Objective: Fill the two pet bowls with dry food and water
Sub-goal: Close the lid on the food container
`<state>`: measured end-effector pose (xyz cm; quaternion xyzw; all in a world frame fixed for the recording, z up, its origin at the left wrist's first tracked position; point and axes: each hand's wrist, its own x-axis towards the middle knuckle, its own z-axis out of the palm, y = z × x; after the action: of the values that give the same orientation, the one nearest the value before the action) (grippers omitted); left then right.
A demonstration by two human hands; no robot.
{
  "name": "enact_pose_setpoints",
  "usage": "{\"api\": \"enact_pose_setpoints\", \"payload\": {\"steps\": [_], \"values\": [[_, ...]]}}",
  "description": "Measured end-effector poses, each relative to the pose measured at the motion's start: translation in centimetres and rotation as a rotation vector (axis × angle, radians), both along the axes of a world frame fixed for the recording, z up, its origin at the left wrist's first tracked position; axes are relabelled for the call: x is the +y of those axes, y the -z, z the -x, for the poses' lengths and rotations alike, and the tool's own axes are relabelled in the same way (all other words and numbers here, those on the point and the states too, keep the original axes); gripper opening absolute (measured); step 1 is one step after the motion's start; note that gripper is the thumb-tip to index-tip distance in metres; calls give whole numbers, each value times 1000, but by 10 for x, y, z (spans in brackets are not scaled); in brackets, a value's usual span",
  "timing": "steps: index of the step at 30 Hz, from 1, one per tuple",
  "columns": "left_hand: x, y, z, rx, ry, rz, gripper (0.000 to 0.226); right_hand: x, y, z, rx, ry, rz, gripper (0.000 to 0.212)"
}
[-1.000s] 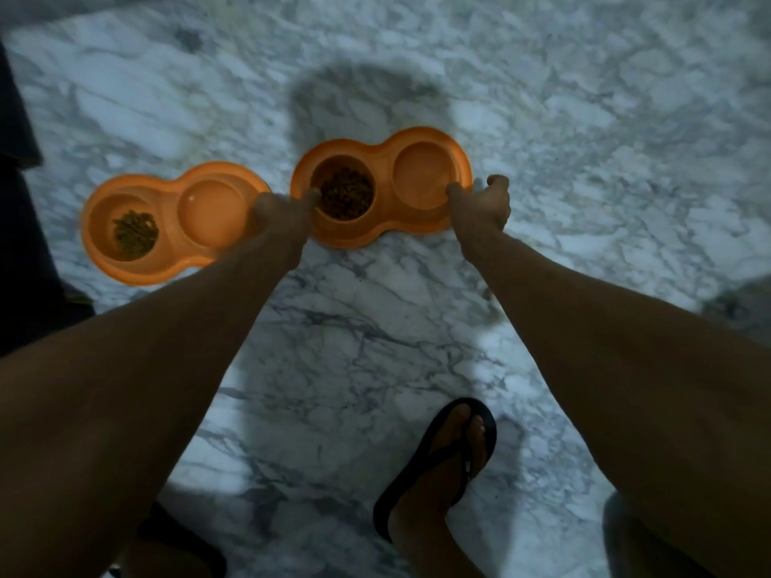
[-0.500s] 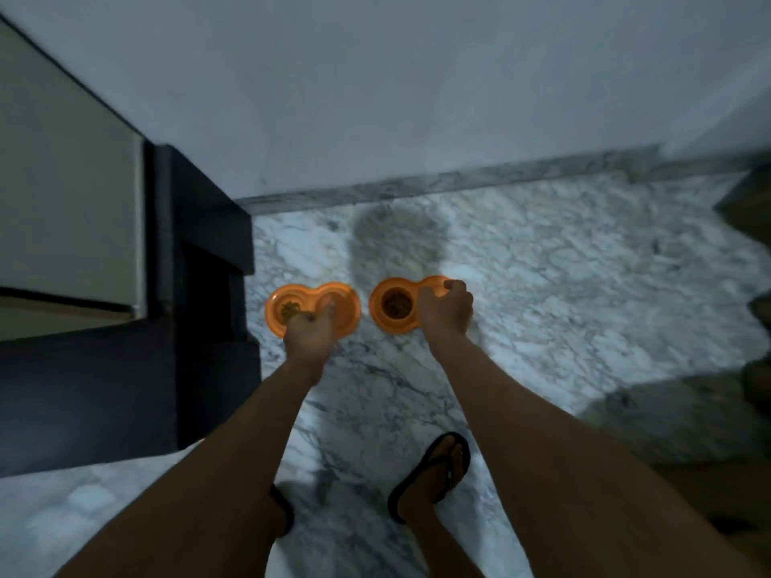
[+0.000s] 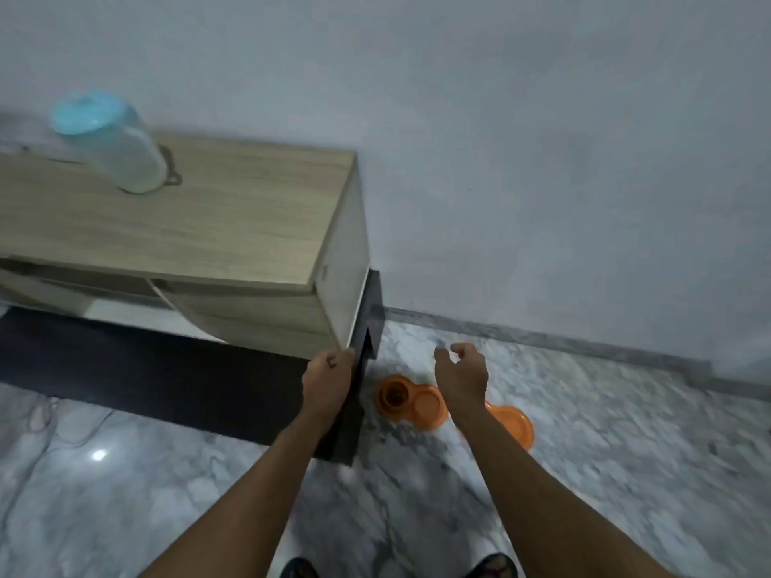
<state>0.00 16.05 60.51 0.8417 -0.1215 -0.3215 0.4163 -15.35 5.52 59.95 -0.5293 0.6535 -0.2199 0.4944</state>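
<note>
Two orange double pet bowls lie on the marble floor by the wall. The left bowl has dark dry food in its left well and a pale right well. Of the right bowl only the right end shows; my right forearm covers the rest. My left hand hangs above the floor at the cabinet's lower corner, fingers curled with nothing in them. My right hand floats above the bowls, fingers loosely apart and empty. A clear jar with a blue lid stands on the wooden cabinet at far left.
A wooden cabinet on a dark plinth stands at left against the grey wall. Marble floor stretches right of the bowls to the skirting. My two sandalled feet show at the bottom edge.
Both hands have let go of the bowls and risen off the floor. My view has lifted and swung left, so the cabinet top and jar now show.
</note>
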Motion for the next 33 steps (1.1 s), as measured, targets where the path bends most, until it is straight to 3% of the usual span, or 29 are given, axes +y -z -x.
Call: {"api": "enact_pose_setpoints", "payload": {"steps": [2,11,16,26,30,33], "values": [[30,-17,-35,-8,-36,34,31,28,-17,-37,-33,-16,24,14],[145,-85,-192,-57,-88,158,31,127,-85,-215,12,-211,176,46],[185,-102,-272,-97,-182,154,39,152,-103,-306,-17,-316,234,46],[215,-104,-430,-162,-253,109,41,169,-108,-494,-109,-428,198,37],[203,-113,-511,-202,-211,88,28,160,-107,-576,-91,-454,199,31],[195,-117,-573,-220,-218,74,37,152,-110,-632,-79,-463,188,31]]}}
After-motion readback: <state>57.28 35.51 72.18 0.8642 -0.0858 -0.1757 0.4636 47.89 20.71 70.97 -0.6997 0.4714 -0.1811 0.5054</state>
